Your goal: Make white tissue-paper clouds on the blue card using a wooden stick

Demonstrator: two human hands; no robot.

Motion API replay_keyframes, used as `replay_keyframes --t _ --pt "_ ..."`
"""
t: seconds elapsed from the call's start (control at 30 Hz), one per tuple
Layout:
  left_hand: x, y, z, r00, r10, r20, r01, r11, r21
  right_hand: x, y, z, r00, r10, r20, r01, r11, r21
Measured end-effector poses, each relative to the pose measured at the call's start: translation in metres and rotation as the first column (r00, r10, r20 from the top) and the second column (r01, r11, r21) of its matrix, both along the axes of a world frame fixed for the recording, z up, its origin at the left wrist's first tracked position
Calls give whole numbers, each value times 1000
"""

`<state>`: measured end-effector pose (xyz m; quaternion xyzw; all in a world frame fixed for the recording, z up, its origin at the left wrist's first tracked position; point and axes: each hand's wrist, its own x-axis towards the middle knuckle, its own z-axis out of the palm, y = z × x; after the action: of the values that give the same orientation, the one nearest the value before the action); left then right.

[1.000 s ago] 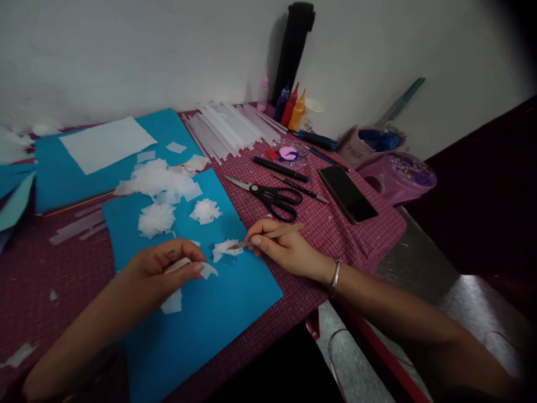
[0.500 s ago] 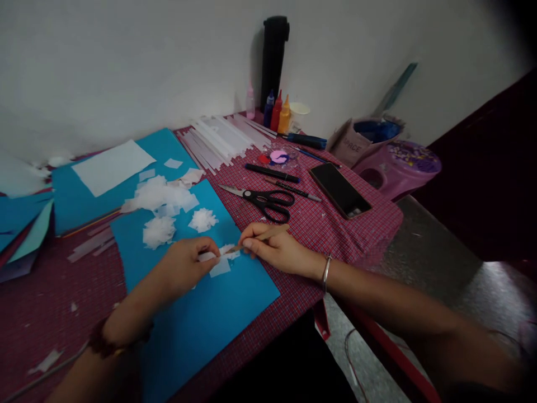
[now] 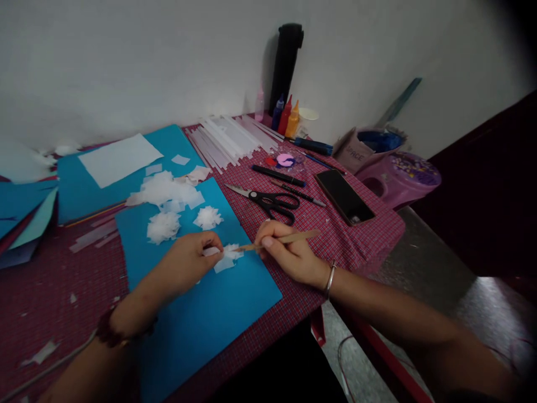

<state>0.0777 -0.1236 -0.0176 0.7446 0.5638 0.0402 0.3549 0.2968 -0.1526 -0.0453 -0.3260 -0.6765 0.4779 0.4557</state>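
Note:
My left hand point(image 3: 195, 257) pinches a small white paper piece point(image 3: 211, 252) above the blue sheet point(image 3: 210, 313). Between thumb and fingers, my right hand point(image 3: 289, 252) grips a thin wooden stick point(image 3: 300, 237), its far tip touching the small cluster of white paper point(image 3: 230, 253) beside my left fingertips. A finished-looking fluffy white paper flower point(image 3: 208, 218) lies just beyond, with a larger fluffy white bunch point(image 3: 163, 226) to its left. Behind them, a loose pile of cut white paper squares point(image 3: 165, 190) spreads over two blue sheets.
Black-handled scissors point(image 3: 272, 202), pens point(image 3: 279, 176) and a phone point(image 3: 344, 196) lie right of the blue sheet. White paper strips point(image 3: 229, 140), paint bottles point(image 3: 287, 118) and a paint palette point(image 3: 286, 160) stand further back. A pink stool point(image 3: 394, 176) is beyond the table's right edge.
My right hand has shifted slightly right along with the stick, more of which now shows. My left hand stays pinched at the paper. The whole view has moved a little.

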Motion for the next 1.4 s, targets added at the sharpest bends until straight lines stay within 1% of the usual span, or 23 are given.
replay_keyframes --t 0.1,0.2,0.43,0.5,0.57,0.67,0.73,0.87,0.9,0.93,0.97,1.0,1.1,1.13,1.17,1.2,1.27,1.4 --pt "0 0 -1 1000 -5 24 5 1000 14 -1 1 1 972 112 207 -135 986 100" --pt "0 0 -1 999 1 39 -2 1000 19 -3 2 1 935 124 332 -184 971 155" --pt "-1 -1 -2 994 26 104 -27 1000 4 -4 2 -1 914 94 394 -181 965 189" --pt "-2 -1 1 987 49 153 -52 999 14 -5 3 0 903 91 419 -194 958 210" --pt "-3 -1 6 971 101 215 -106 994 15 -5 2 1 888 97 450 -226 943 243" --pt "-4 0 13 946 190 261 -198 980 4 -7 0 3 839 84 537 -297 898 323" --pt "-4 1 16 938 212 273 -221 975 3 -9 -2 3 784 48 618 -354 853 384" --pt "-9 -3 16 933 180 311 -196 980 20 -12 -7 5 675 -24 737 -493 730 475" --pt "-11 -5 15 936 171 306 -188 982 26 -11 -8 7 650 -29 760 -527 704 477" --pt "-14 -8 15 944 162 289 -178 983 32 -10 -10 9 637 -29 770 -542 694 474" --pt "-17 -12 14 953 148 264 -164 986 42 -8 -11 11 644 -23 764 -531 706 469" --pt "-20 -16 12 964 125 234 -142 988 56 -7 -12 13 677 -8 736 -493 737 461" --pt "-26 -31 4 992 10 124 -28 989 143 -1 -14 17 843 34 537 -283 877 389" --pt "-27 -36 1 997 -27 79 14 985 171 1 -14 17 882 37 471 -226 909 351" --pt "-26 -40 -3 998 -55 34 47 980 191 1 -15 16 903 44 427 -196 928 318" --pt "-25 -44 -7 998 -69 -10 69 978 199 1 -15 15 913 50 405 -184 937 297" --pt "-22 -49 -13 996 -67 -65 79 977 197 -1 -14 11 907 68 415 -202 936 288" --pt "-16 -52 -17 997 -31 -70 44 980 193 -8 -13 5 871 64 487 -260 900 348"
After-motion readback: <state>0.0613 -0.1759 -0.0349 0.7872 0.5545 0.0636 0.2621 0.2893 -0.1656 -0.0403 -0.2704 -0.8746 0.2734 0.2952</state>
